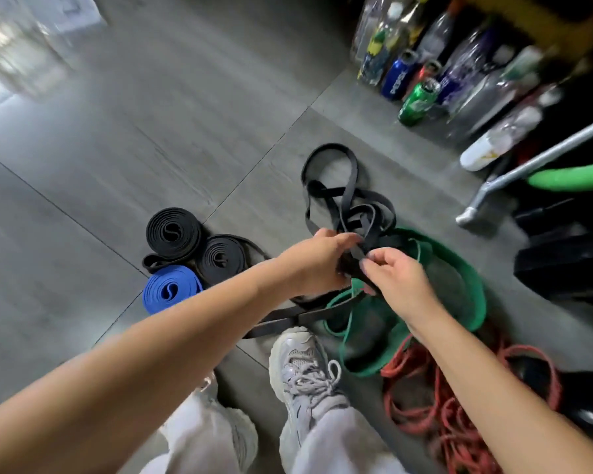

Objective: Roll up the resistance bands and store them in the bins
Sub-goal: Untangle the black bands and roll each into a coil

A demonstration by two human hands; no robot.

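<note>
Nearest the camera, two legs in pale grey fabric trousers [326, 439] end in a light grey mesh sneaker with knotted laces [303, 371] planted on the grey tiled floor [100, 138]. Right of the shoe lies a tangle of thin red-orange cord-like bands [435, 398], loose and looping. Beyond it, a wide flat green rubber resistance band [459, 282] sprawls in open, unrolled loops.

Above the green loops both bare forearms reach forward. The left hand [317, 260] is closed around a partly wound black flat rubber band [353, 213], gripping the small coil from the left. The right hand [396, 275] pinches the same black strap between thumb and fingertips, just beside the left hand. The rest of that black band trails away onto the floor in loose, twisted loops.

To the left, three finished rolls sit on the floor, touching one another: a blue rubber coil [170, 292] nearest, a black coil [221, 258] beside it and a larger black coil [173, 232] behind. Each shows a tight spiral.

Farther off at the upper right stands a cluster of bottles: a green metal one [418, 102], a blue metal one [398, 75] with white lettering too blurred to read, and several clear plastic ones. A silver metal tube [541, 159] slants nearby. No bin can be made out.
</note>
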